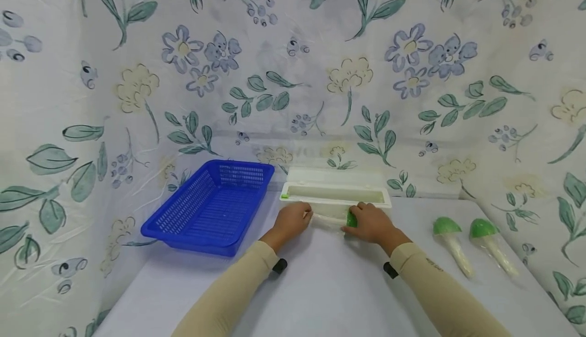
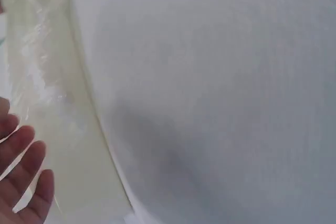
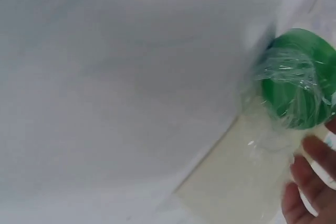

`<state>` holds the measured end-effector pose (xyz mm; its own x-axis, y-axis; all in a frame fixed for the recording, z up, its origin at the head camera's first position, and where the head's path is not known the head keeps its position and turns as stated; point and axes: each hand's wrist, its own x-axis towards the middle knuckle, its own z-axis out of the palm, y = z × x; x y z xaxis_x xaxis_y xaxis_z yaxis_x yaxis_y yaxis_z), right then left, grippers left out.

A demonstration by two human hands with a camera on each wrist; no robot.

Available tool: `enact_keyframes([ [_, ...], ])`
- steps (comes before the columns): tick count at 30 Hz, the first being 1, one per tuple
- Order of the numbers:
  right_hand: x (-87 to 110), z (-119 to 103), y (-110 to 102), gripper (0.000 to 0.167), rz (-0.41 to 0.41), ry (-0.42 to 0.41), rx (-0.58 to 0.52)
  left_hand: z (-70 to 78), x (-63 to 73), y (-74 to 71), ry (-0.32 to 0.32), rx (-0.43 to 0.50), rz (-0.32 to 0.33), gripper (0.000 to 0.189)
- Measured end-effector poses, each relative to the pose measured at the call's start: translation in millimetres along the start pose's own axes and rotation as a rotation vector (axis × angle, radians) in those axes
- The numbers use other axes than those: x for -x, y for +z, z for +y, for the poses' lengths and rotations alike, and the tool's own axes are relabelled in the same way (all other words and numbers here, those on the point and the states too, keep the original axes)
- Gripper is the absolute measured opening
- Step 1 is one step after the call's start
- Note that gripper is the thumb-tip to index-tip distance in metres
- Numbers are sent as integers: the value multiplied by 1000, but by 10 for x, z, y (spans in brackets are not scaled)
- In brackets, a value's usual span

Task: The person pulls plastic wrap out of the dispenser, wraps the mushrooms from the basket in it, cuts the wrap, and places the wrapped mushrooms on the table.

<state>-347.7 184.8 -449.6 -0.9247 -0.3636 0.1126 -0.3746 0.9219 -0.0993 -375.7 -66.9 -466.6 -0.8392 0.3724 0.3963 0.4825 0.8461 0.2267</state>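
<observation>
A green dome-headed, pale-handled object in clear plastic wrap is held level between both hands, just in front of a long white open box. My right hand grips it at the green head, which the right wrist view shows as a wrapped green dome. At the handle's other end, the fingertips of my left hand pinch it. Curved fingers of the left hand show beside the box's pale side in the left wrist view. Part of the handle is hard to make out.
A blue slatted basket stands at the left. Two more wrapped objects with green domes lie at the right, one nearer and one farther right. The box's raised lid leans toward the floral cloth behind the white table.
</observation>
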Motion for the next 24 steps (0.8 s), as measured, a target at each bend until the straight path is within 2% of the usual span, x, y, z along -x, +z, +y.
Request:
enact_keyframes([
  [2,-64,-50,-13,61,33,-5,45,-63,34,-42,-58,45,102,10],
  [5,-182,-144,-57,51,80,-9,77,-134,36,-85,-183,131,233,25],
  [7,-271,-225,-96,44,101,-11,79,-176,3,-94,-271,196,284,40],
  [9,-365,-329,-142,37,108,-17,58,-227,-37,-93,-338,247,300,54],
  [12,-503,-449,-173,32,93,-48,11,-315,-114,-59,-393,318,261,61],
  [14,-598,-520,-167,30,83,-73,-24,-390,-143,-38,-399,388,214,56],
  [19,-796,-662,-154,24,75,-120,-143,-566,-157,-8,-378,578,126,35],
  [24,-952,-768,-153,22,62,-148,-252,-660,-144,-20,-345,618,73,25],
])
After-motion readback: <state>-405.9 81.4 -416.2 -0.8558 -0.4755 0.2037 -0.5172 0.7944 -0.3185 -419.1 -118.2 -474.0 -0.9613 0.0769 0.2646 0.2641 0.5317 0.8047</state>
